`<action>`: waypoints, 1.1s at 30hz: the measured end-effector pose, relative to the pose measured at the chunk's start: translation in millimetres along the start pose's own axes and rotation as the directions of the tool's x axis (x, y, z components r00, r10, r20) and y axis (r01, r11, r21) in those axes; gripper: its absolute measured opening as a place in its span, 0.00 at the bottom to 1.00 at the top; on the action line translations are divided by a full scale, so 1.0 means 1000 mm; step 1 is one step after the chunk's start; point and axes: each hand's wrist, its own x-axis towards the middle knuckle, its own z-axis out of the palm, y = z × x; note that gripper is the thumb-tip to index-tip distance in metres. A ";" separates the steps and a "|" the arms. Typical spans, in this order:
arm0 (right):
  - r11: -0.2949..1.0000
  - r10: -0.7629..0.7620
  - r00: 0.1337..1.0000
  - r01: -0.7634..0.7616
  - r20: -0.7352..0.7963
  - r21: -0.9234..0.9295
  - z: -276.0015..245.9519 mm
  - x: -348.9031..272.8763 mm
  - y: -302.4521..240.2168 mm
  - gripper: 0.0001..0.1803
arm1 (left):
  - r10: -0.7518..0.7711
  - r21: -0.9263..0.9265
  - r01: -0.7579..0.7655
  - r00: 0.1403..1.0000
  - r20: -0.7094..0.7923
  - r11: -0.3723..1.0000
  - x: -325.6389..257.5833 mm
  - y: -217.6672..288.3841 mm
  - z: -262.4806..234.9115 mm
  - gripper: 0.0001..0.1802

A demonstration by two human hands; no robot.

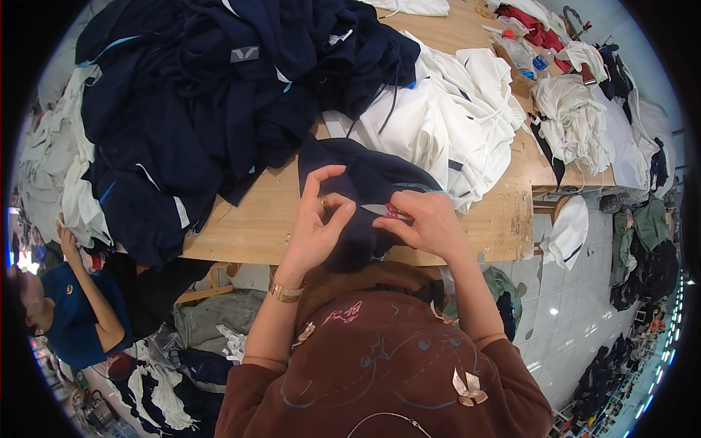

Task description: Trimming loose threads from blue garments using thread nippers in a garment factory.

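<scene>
Between the thumb and fingers of my right hand (425,223) are small thread snips (375,209), their silver blade pointing left and a bit of red handle showing. My left hand (321,219) is at the left of the blade, thumb and a finger pinched together and the index finger raised and bent. Whatever is in that pinch, if anything, is too small to make out. Under both hands lies a dark navy garment (347,164), partly on the table edge and hanging over it towards me.
A big heap of navy garments (197,95) covers the wooden table's (248,226) left side. White garments (467,109) lie at the right. Farther right is another table with white cloth (573,109). A person in a blue top (84,306) sits at the left, by grey and white cloth.
</scene>
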 end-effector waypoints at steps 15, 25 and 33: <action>0.582 0.211 0.956 -0.291 0.205 0.759 0.033 -0.008 0.032 0.20 | -0.009 -0.086 0.014 0.998 0.064 0.996 0.021 0.001 -0.026 0.27; 0.968 -0.242 0.852 0.243 -0.464 -0.060 -0.017 -0.005 0.004 0.17 | 0.656 0.949 -0.293 0.740 0.148 0.117 0.032 0.031 -0.054 0.16; 0.986 0.067 0.932 -0.008 -0.357 0.164 0.046 -0.024 0.008 0.14 | 0.173 0.915 0.108 0.967 -0.188 0.388 -0.017 -0.026 -0.047 0.19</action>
